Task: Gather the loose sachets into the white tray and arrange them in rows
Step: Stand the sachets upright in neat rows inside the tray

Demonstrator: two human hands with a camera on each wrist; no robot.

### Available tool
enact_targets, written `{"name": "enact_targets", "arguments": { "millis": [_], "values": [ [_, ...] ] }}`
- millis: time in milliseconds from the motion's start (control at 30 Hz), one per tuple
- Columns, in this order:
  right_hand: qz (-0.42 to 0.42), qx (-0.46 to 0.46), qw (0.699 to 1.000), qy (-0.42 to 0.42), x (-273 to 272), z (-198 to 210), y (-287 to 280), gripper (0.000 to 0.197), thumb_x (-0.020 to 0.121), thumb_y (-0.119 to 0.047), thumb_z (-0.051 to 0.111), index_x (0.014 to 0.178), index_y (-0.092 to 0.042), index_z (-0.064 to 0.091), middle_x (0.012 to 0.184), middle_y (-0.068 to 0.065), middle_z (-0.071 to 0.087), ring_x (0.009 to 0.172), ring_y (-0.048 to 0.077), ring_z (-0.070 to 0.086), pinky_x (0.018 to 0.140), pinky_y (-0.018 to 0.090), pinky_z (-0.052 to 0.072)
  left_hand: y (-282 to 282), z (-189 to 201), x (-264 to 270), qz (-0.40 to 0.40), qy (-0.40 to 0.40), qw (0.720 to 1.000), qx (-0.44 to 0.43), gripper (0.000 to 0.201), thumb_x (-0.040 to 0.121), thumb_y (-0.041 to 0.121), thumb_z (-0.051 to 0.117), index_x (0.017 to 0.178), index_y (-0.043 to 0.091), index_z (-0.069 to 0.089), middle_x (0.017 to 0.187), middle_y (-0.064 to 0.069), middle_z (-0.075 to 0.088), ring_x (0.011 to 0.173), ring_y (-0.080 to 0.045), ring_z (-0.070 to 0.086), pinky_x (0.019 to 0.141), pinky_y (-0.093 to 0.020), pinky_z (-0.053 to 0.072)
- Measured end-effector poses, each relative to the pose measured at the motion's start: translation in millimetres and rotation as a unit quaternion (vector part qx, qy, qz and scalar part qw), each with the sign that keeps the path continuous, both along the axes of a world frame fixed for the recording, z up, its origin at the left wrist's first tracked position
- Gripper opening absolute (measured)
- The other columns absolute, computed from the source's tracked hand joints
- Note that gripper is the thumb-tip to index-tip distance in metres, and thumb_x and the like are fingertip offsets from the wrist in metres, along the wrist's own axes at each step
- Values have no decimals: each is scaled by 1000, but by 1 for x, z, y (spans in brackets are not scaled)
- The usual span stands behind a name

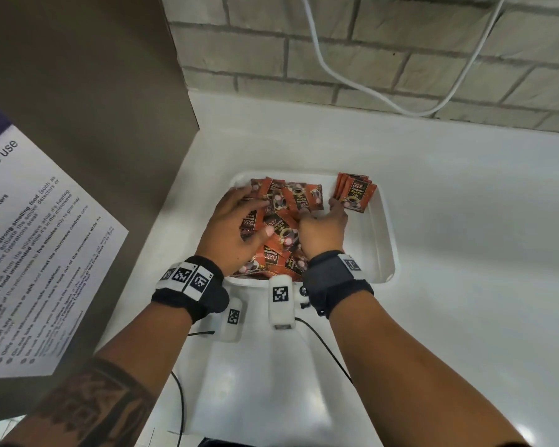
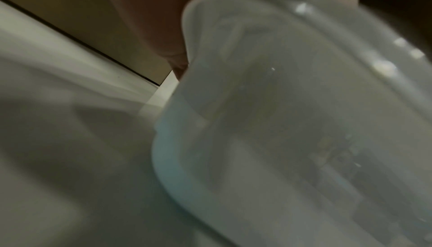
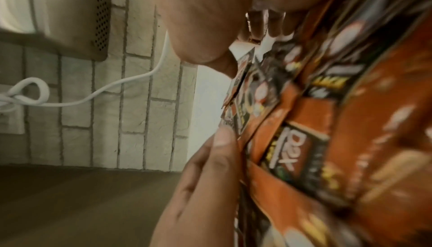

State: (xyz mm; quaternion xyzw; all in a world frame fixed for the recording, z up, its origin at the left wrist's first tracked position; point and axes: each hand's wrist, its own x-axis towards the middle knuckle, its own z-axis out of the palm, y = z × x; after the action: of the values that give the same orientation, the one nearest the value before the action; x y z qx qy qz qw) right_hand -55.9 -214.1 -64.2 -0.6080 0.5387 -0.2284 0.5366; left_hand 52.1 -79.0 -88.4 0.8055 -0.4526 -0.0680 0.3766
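A white tray (image 1: 384,227) stands on a white counter. Its left half holds a loose pile of orange sachets (image 1: 304,198) lying at all angles. A small neat stack of sachets (image 1: 355,191) leans at the tray's back right. My left hand (image 1: 239,221) lies spread flat on the left of the pile, fingers straight. My right hand (image 1: 323,224) is at the middle of the pile, index finger reaching toward the stack. The right wrist view shows my thumb (image 3: 222,149) and curled fingers (image 3: 198,34) pinching a bundle of sachets (image 3: 304,140) by the edges. The left wrist view shows only the tray's outer wall (image 2: 257,103).
A brown appliance (image 1: 94,91) with a printed notice (image 1: 46,237) stands close on the left. A white cable (image 1: 352,82) hangs on the brick wall behind. Bare counter (image 1: 481,269) stretches to the right of the tray and in front of it.
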Motion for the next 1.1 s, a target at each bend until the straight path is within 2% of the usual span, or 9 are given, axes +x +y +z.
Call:
{"name": "enact_targets", "arguments": {
  "millis": [100,200,300,433,533,700,867,1000,1100],
  "values": [
    [29,-7,1000,2,12,-3,-2,53,80,-39,61,131,-23,56,130,2,61,118,25,59,102,47,49,0,1,0,-3,-13,1000,-7,45,91,39,68,132,22,63,155,5,41,147,-13,30,119,-35,30],
    [65,-3,998,-18,17,3,2,38,92,-28,59,129,-21,58,128,0,64,117,21,60,102,41,50,-1,4,-1,1,9,1000,4,50,91,39,67,137,23,58,156,7,37,147,-13,31,118,-35,32],
    [104,-2,994,-26,20,2,11,41,95,-17,55,137,-18,53,136,3,59,123,21,56,105,41,47,-3,7,-1,-9,22,1000,-8,52,90,40,60,139,26,53,155,10,36,145,-12,34,116,-41,37],
    [107,3,994,-30,28,-4,20,52,83,-30,58,135,-22,54,134,3,57,120,20,58,104,44,49,-6,6,-2,-11,27,1000,5,49,93,38,55,140,26,53,159,12,33,152,-14,22,119,-35,26],
    [115,9,993,-38,30,-4,21,45,89,-13,58,134,-16,53,127,-1,58,115,17,58,104,40,49,-7,1,-1,-15,17,1000,17,44,94,36,52,135,22,60,159,7,36,152,-18,19,118,-30,19],
    [141,4,990,-17,28,2,15,46,90,-17,56,135,-18,52,133,4,59,119,23,59,103,43,49,-8,-1,0,-26,-36,999,22,42,93,33,56,132,20,63,156,-2,42,147,-25,27,119,-49,27],
    [145,-114,972,144,-3,10,-14,50,90,-25,52,140,-19,48,146,5,44,124,29,54,106,45,43,-7,-4,1,-23,-36,997,63,47,92,40,59,137,27,58,162,2,33,152,-27,18,121,-48,27],
    [201,-112,870,435,-31,8,-32,62,94,-34,46,146,-5,32,150,17,31,136,38,30,113,50,28,-6,-7,2,-19,-40,997,60,44,93,35,65,136,27,59,158,2,38,152,-28,18,120,-47,27],
    [244,-119,830,488,-25,-7,-28,61,89,-32,45,143,-6,39,144,15,39,128,39,33,107,44,31,-7,-5,0,-12,-58,995,75,46,90,41,58,134,27,61,156,1,41,151,-29,19,121,-52,17]
  ]
}}
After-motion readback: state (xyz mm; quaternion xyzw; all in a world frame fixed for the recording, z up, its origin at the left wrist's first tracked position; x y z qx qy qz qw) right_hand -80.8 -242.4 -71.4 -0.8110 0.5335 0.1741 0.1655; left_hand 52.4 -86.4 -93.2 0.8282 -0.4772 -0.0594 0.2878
